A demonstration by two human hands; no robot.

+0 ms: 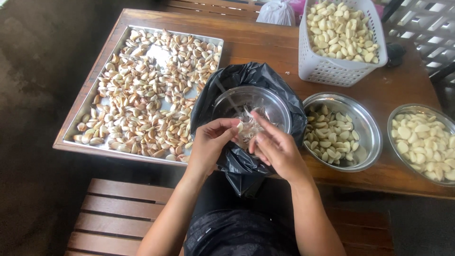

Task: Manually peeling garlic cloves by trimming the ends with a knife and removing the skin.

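Observation:
My left hand (211,144) pinches a pale garlic clove (240,127) between thumb and fingers. My right hand (276,147) is against the clove from the right, fingers extended, with a thin blade-like tool rising from it. Both hands hover over a steel bowl (278,108) holding papery skins. That bowl sits on a black plastic bag (246,76) at the table's front edge.
A metal tray (76,116) of unpeeled cloves lies at left. A steel bowl (367,144) and another steel bowl (395,116) of peeled cloves sit at right. A white plastic basket (332,71) of peeled cloves stands behind. A slatted wooden bench (118,213) is below me.

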